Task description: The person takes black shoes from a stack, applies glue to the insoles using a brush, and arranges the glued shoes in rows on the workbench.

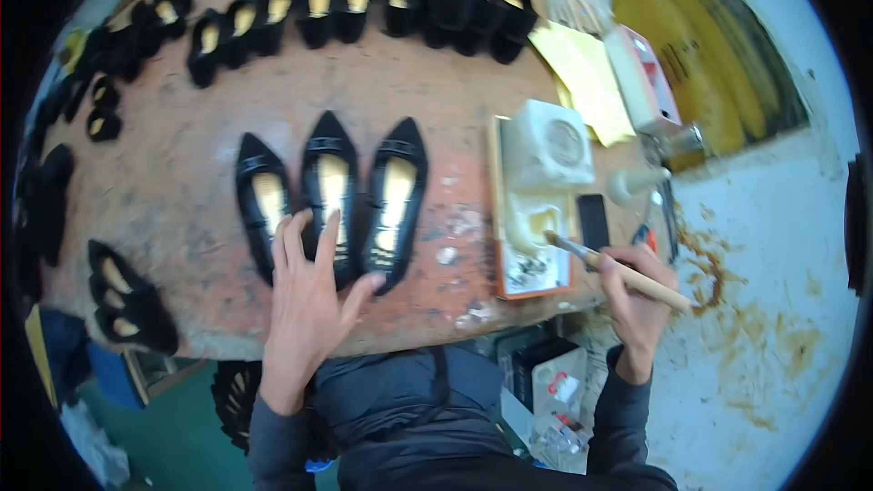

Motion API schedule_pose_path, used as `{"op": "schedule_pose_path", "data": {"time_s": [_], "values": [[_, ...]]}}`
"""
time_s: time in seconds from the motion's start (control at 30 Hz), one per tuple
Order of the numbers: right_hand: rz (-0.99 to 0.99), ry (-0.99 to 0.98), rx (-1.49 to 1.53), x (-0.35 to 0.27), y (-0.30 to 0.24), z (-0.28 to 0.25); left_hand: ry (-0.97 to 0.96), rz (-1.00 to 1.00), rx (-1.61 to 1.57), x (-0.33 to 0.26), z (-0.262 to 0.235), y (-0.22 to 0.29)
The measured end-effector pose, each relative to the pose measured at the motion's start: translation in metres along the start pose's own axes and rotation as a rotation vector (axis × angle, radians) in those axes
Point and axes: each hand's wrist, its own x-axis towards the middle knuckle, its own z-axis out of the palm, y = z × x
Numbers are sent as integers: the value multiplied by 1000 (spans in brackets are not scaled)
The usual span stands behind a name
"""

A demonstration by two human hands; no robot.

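Observation:
Three black pointed flat shoes (pixel 329 159) lie side by side on the worktable in front of me, toes pointing away, with pale insoles showing. My left hand (pixel 309 295) rests over their heel ends with its fingers spread, touching the shoes without gripping one. In my right hand (pixel 637 295) is a brush (pixel 650 288) with a pale wooden handle, pinched near its metal collar. The brush's bristles dip toward a small white cup (pixel 532 225) holding yellowish paste. That cup stands in a shallow tray (pixel 498 255) with an orange-brown rim, beside a white block-like container (pixel 550 145).
A long row of black shoes (pixel 318 9) curves along the far side, with more at the left edge and a stacked group (pixel 127 300) near left. Right of the tray lie a dark flat rectangle (pixel 592 221), a white bottle (pixel 632 184), yellow sheets (pixel 582 77) and a box (pixel 641 82).

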Motion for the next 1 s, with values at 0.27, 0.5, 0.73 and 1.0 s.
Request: {"op": "schedule_pose_path", "data": {"time_s": [0.27, 0.5, 0.73, 1.0], "values": [[-438, -60, -157, 22, 50, 35, -316, 207, 66, -24, 17, 25], [-236, -87, -233, 6, 4, 15, -324, 115, 116, -61, 12, 43], [-388, -96, -303, 4, -8, 17, -407, 37, 113, -65, 8, 61], [-399, -276, -278, 3, -10, 18, -412, -7, 40, -70, 13, 58]]}}
